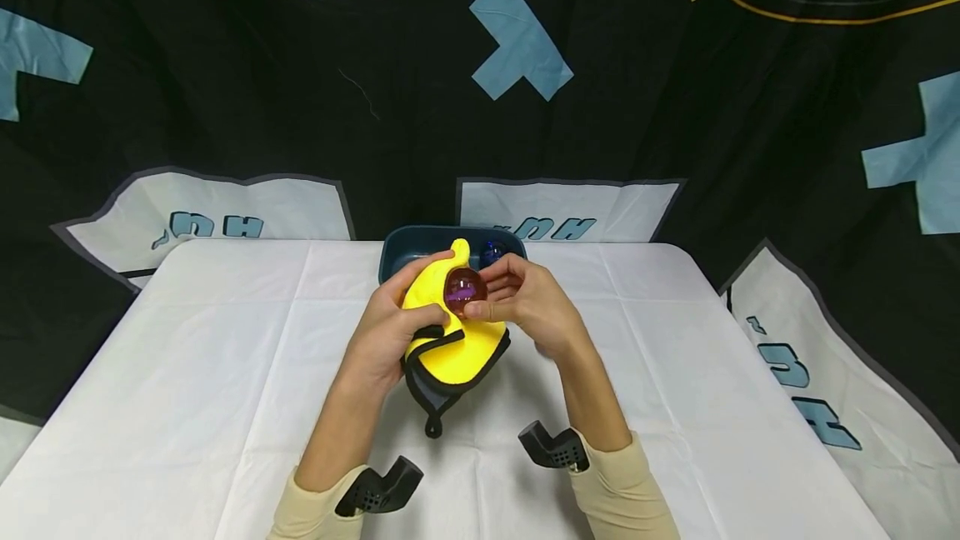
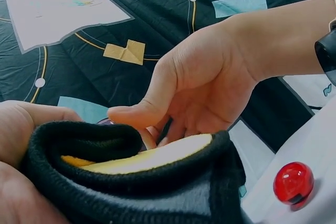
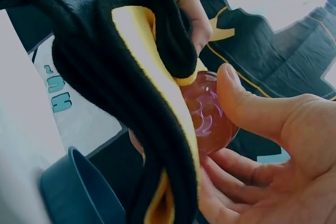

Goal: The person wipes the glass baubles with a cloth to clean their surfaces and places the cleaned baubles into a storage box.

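My left hand (image 1: pixel 375 332) grips a yellow cloth (image 1: pixel 461 361) with black edging, a grey reverse side and a small hanging loop at its lower corner. A see-through reddish-brown ball (image 1: pixel 463 283) with a purple swirl sits against the yellow side. My right hand (image 1: pixel 540 307) pinches that ball, the thumb on its near face and the fingers curled behind. In the right wrist view, the ball (image 3: pixel 207 121) shows between thumb and fingers, its far side covered by the folded cloth (image 3: pixel 115 77). The left fingers behind the cloth are mostly hidden.
A dark blue-green bin (image 1: pixel 396 250) stands at the table's far edge, partly behind the cloth, with a blue ball (image 1: pixel 492 253) inside. A shiny red ball (image 2: pixel 293 183) lies on the white-covered table (image 1: pixel 187 407). Behind hangs a black printed curtain (image 1: pixel 360 107).
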The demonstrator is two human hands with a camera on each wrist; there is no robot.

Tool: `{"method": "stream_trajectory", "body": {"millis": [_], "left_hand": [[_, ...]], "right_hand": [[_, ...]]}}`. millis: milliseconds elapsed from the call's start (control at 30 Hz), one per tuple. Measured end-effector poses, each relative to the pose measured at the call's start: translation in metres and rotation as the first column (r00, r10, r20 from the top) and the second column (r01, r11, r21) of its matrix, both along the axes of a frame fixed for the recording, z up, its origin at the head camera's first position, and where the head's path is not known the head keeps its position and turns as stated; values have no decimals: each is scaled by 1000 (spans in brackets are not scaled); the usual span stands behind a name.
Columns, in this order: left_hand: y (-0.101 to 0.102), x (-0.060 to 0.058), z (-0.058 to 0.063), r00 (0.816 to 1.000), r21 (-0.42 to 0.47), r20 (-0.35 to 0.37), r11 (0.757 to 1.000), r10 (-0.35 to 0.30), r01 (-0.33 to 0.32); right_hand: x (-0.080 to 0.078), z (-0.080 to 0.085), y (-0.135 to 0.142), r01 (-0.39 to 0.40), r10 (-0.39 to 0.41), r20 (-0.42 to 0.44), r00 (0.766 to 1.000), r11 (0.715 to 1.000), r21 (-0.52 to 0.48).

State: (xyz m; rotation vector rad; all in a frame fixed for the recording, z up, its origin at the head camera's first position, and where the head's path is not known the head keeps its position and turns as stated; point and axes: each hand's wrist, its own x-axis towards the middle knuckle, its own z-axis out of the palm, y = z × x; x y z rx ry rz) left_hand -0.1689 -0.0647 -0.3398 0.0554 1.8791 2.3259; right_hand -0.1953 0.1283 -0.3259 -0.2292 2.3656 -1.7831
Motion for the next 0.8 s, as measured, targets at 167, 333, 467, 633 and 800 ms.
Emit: {"method": "stream_trajectory", "body": {"millis": [167,333,467,633,800], "left_hand": [[-3,-1,0,1000,60,6,998,-13,13],[-3,-1,1,1000,76,21,997,-20,18],[-2,-1,1,1000,70,19,997,-23,22],[0,0,1,1000,50,17,999,-11,10],[1,1,0,1000,44,23,999,-11,10]], "right_hand": [[1,-1,0,-85,80,-55,995,993,-84],[0,-1,6,-157,149,-76,986,981,-116],[0,-1,7,-140,129,-91,987,982,-125],[0,-2,1,-39,31,-77,997,993,-108],[1,-1,-4,20,-22,-48,999,999,-44]]}}
